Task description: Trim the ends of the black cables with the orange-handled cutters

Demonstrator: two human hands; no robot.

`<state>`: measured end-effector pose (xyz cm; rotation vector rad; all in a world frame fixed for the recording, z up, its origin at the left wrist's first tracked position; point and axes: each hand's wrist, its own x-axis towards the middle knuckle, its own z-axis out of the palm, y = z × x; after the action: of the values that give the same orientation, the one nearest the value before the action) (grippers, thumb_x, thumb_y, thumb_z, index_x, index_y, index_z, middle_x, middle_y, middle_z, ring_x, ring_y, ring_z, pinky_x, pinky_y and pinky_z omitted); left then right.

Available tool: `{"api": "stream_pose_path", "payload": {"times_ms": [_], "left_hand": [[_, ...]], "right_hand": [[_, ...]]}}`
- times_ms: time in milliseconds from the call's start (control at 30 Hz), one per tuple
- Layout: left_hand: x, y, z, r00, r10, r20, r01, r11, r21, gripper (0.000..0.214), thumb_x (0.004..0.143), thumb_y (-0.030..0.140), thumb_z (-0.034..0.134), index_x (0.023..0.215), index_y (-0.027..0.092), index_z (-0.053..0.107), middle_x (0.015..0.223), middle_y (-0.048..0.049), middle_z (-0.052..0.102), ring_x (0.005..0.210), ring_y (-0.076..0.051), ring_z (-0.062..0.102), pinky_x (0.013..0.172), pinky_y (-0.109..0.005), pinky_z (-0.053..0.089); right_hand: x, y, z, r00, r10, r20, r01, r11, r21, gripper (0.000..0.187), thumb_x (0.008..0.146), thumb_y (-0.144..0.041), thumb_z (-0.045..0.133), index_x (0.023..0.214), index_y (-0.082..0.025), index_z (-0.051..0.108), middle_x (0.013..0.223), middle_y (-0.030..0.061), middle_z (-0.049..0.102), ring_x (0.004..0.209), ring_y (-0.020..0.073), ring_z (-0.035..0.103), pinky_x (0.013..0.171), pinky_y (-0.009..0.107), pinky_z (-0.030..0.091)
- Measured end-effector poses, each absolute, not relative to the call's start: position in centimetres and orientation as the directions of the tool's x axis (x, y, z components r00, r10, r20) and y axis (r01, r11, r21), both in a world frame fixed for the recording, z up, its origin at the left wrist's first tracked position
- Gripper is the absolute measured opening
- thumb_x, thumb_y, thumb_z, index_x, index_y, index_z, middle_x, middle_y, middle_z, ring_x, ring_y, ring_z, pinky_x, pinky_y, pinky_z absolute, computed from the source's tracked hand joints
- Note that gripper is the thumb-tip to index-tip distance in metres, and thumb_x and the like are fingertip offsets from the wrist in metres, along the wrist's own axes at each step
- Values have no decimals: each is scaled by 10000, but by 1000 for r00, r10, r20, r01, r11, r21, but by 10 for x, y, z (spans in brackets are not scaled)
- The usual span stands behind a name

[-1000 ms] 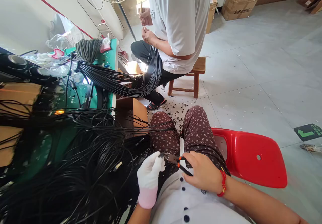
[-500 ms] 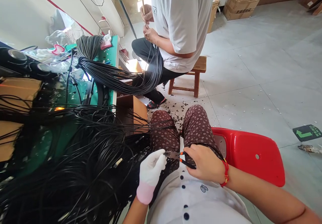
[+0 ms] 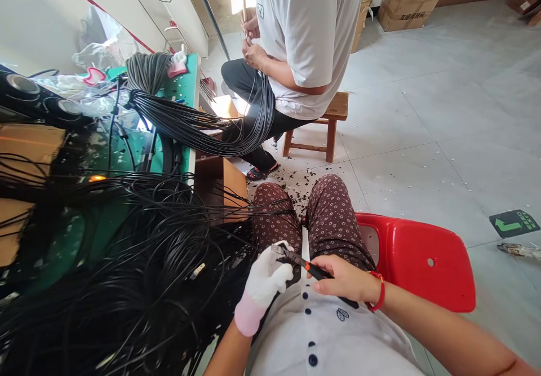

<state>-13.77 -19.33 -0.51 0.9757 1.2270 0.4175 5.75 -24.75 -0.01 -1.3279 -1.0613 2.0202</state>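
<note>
My left hand (image 3: 265,275), in a white glove with a pink cuff, is closed around a thin black cable whose small metal-tipped connector (image 3: 277,248) sticks out at the fingertips. Held in my bare right hand (image 3: 347,279) is a pair of pliers (image 3: 318,270) with black and orange handles. The jaws reach the gloved fingers beside the connector; whether they touch it I cannot tell. A large tangle of black cables (image 3: 169,252) lies to my left, with several strands running across my left thigh.
A co-worker (image 3: 310,38) sits ahead on a wooden stool (image 3: 338,105), both hands on a thin stick-like tool. A cable bundle (image 3: 190,122) stretches from the green table (image 3: 192,74) to their lap. A red plastic stool (image 3: 431,286) stands at my right; an open cardboard box (image 3: 234,190) is ahead-left.
My left hand has turned and moved slightly right, bringing the metal connector into sight. The pliers' handles have closed together and the tool now tilts up toward the glove.
</note>
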Motion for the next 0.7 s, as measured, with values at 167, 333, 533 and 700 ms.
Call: {"api": "stream_pose_path", "payload": {"times_ms": [167,333,533,700], "left_hand": [[-130,-199,1,314,780,-541,264,476,839,308,836,364,527,621,179,409,450,75,410,386,-41,344,397,-162,270],[-138,-205,23,462,619,-635,12,711,703,385,843,439,520,596,189,362,410,104,252,340,-27,166,354,-175,111],[-154,-222,45,578,388,-718,-175,918,354,403,776,475,576,567,199,371,372,93,245,299,-31,156,314,-174,104],[-165,-233,54,573,297,-764,-178,955,238,438,762,505,582,533,207,358,346,81,250,295,-37,170,319,-185,106]], "right_hand": [[51,-254,7,-513,597,-616,-310,-799,-515,296,660,-372,651,814,-165,506,641,-65,360,519,50,255,473,169,214],[50,-271,21,-850,437,-294,-503,-839,209,437,627,-445,663,881,-155,456,627,-86,245,461,26,130,415,129,102],[49,-290,27,-837,493,-238,-532,-834,145,428,662,-449,613,915,-141,457,624,-68,256,453,35,128,385,153,43],[47,-297,29,-850,452,-270,-487,-869,81,487,606,-495,637,907,-151,469,617,-60,274,451,40,120,367,175,21]]}}
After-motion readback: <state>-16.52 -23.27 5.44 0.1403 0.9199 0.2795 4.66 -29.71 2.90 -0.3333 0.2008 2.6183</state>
